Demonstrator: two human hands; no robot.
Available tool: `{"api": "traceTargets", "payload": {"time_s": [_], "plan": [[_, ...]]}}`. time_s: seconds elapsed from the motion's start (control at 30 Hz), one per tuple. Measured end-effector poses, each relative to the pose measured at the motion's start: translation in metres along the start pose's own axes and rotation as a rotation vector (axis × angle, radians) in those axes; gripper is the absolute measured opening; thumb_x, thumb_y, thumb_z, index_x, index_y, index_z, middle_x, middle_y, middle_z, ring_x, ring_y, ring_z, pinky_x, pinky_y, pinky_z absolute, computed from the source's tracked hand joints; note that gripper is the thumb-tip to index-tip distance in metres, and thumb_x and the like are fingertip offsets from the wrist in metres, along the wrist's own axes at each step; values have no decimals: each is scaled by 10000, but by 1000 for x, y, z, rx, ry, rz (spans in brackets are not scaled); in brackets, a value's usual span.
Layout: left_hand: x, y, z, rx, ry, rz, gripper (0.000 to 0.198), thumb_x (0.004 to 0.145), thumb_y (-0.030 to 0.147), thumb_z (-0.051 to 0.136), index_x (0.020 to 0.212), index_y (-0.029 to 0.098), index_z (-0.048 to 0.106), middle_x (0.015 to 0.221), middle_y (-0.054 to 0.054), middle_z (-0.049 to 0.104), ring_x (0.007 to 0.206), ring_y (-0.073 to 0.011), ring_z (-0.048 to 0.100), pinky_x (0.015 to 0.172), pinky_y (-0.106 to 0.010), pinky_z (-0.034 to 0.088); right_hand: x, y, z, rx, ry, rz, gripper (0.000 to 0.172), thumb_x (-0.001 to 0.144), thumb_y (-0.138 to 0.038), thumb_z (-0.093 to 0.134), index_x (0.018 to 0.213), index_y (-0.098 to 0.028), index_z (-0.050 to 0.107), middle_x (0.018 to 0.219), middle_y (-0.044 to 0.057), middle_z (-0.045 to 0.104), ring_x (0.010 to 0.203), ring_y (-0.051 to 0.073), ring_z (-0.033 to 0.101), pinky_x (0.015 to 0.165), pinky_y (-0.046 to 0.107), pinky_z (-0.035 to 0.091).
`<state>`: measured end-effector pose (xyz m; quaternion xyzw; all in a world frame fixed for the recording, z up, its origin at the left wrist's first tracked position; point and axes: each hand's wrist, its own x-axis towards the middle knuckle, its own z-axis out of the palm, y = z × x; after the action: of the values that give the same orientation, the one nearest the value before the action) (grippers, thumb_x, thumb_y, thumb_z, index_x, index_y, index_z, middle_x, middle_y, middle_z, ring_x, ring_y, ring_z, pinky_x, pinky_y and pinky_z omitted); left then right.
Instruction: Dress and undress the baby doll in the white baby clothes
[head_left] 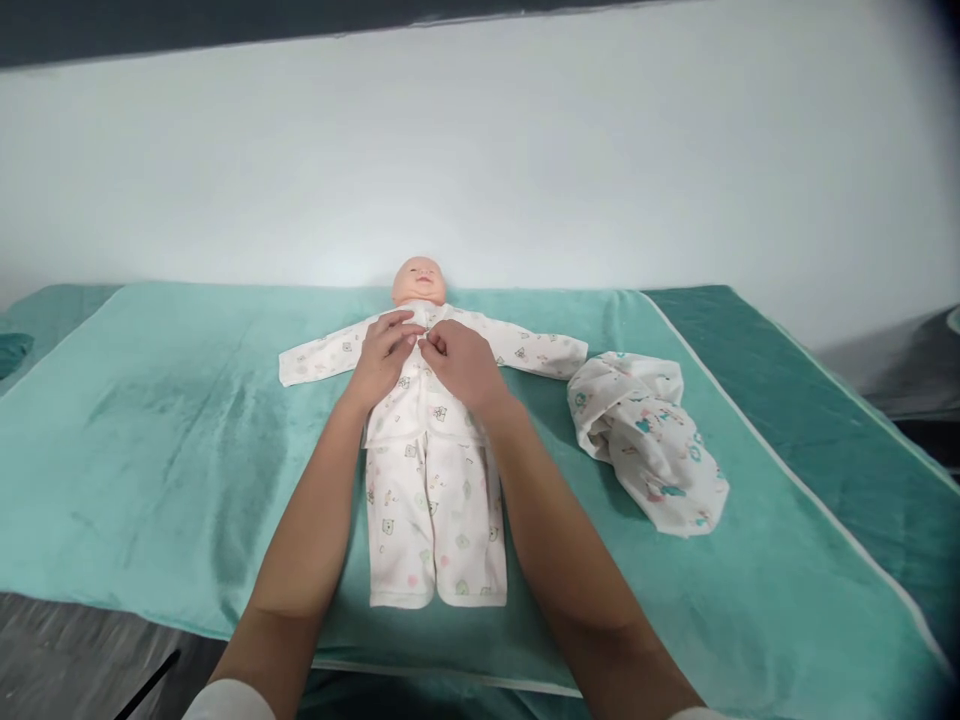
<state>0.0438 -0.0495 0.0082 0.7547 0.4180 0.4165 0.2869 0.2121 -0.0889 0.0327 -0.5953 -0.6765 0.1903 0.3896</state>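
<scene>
A baby doll (420, 280) lies on its back, dressed in a white printed long-sleeved baby shirt (420, 415) and matching trousers (401, 530). Both sleeves stretch out to the sides. At the upper chest, my left hand (386, 355) has its fingers bent and pinching the shirt front near its middle opening. Close beside it, my right hand (466, 362) pinches the same front, thumb and forefinger together. The fingertips nearly meet, and whatever small fastening may lie between them is hidden. Below the hands the shirt front lies flat over the trousers' waist.
A crumpled white cloth with coloured prints (652, 440) lies to the right, touching the end of the right-hand sleeve. Everything rests on a green plush cover (172, 430) over a bed-like surface. Behind it stands a white wall (480, 150); grey floor (67, 650) shows at lower left.
</scene>
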Motion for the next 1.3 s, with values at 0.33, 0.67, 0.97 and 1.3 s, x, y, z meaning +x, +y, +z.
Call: {"api": "traceTargets", "payload": {"time_s": [0.33, 0.67, 0.97, 1.3], "plan": [[-2, 3, 1, 42, 11, 29, 275, 1024, 329, 535, 1165, 293, 769, 1456, -71, 617, 1426, -240, 518, 1279, -471, 347, 4, 18, 14, 346, 337, 131, 216, 874, -344, 547, 696, -241, 481, 667, -43, 505, 682, 148, 484, 705, 306, 393], [-18, 17, -10, 10, -145, 29, 153, 966, 362, 645, 1016, 291, 770, 1550, -44, 562, 1532, -272, 420, 1315, -508, 307, -30, -6, -17, 45, -93, 134, 350, 901, -485, 676, 731, -231, 505, 761, -30, 575, 712, 157, 522, 691, 312, 361], [-19, 15, -11, 12, -169, 48, 176, 977, 398, 633, 985, 283, 767, 1583, -49, 534, 1542, -271, 418, 1328, -515, 291, -42, -19, -11, -377, -109, -7, 98, 961, -283, 606, 897, -208, 614, 966, 86, 674, 891, 249, 619, 673, 335, 365], [-22, 20, -15, -8, -207, 13, 119, 947, 308, 632, 961, 273, 745, 1620, -34, 494, 1582, -279, 365, 1340, -538, 263, -55, -49, -5, -502, -215, 77, 171, 996, -236, 582, 1079, -125, 683, 1107, 201, 690, 1074, 341, 643, 698, 372, 428]]}}
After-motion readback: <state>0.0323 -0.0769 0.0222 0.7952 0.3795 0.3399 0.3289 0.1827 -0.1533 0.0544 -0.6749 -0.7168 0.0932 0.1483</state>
